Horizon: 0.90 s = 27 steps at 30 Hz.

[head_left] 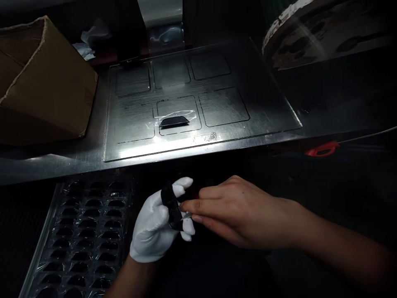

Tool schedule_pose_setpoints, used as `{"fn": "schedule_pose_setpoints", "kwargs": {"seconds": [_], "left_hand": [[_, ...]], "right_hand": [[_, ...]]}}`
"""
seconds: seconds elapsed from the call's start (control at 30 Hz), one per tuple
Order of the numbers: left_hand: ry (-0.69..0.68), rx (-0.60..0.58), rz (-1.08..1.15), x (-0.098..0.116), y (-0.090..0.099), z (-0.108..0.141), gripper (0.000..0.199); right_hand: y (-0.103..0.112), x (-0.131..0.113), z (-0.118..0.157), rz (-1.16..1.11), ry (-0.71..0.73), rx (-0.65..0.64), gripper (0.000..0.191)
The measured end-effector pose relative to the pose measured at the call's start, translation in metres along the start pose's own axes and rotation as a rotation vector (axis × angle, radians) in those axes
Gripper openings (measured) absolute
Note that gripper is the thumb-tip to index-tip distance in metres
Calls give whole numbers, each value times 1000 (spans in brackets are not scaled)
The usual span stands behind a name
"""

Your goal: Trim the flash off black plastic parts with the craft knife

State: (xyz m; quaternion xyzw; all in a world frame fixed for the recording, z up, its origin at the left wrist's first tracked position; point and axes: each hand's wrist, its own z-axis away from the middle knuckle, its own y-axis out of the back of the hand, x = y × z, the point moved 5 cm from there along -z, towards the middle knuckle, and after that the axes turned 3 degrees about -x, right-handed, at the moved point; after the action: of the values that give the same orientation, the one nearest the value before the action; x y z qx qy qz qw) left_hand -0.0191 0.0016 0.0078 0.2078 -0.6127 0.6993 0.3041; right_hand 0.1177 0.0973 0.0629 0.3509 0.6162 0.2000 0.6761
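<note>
The gloved left hand (159,221) holds the black part (173,209) on the near side of the table (83,155); the right hand (228,211) pinches a thin tool (186,216) at its right edge. Keep the part steady, the touch light.

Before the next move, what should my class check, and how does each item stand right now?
1. Left hand gloved: ok.
2. Black part held in the left hand's fingers: ok.
3. Right hand gloved: not ok, it is bare.
4. Small tool in the right hand's fingers: cannot tell, too little shows.
5. Second black part lying over the clear sheet: ok.
</note>
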Motion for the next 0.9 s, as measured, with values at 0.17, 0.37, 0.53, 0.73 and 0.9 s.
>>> {"fn": "schedule_pose_setpoints", "kwargs": {"seconds": [0.17, 0.37, 0.53, 0.73, 0.9], "left_hand": [[18, 61, 8, 1, 5, 2, 34], [-13, 50, -7, 3, 1, -1, 35], [8, 10, -5, 4, -2, -1, 34], [38, 38, -16, 4, 0, -1, 34], [35, 45, 14, 2, 0, -2, 34]], "right_hand": [[-2, -1, 0, -102, 9, 24, 32], [3, 0, -2, -129, -62, 111, 30], [1, -2, -5, -88, -100, 134, 31], [-1, -1, -4, -45, -64, 86, 30], [0, -3, -1, -122, -38, 12, 28]]}}
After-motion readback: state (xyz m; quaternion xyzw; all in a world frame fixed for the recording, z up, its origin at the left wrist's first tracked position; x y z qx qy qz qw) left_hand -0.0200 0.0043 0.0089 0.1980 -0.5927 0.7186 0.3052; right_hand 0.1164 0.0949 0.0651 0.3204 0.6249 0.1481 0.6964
